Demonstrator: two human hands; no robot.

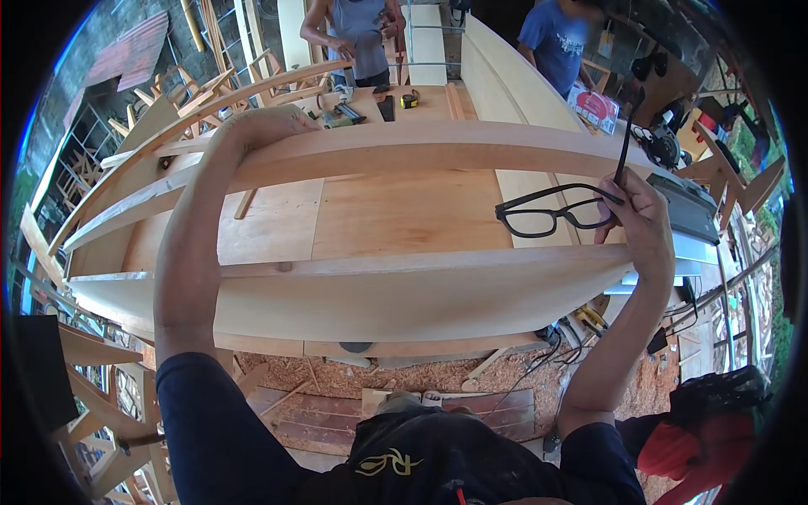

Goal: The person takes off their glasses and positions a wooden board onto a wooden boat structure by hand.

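A pair of black-framed eyeglasses [532,220] is in my right hand [638,210], which is closed on one side of the frame, with a temple arm sticking up. Beneath that hand lies the right end of the near wooden rail [446,263]. My left hand [271,126] lies over the far side of a long curved wooden beam [421,151], fingers stretched toward the right and partly hidden. Below the beam, a plywood panel [404,206] spans the inside of the wooden frame.
Across the work surface are a tape measure [410,99] and a power tool [341,115]. Two people stand beyond, one in a grey top [358,34], another in a blue shirt [555,42]. A grey case [686,206] sits at right. Sawdust [337,387] covers the floor.
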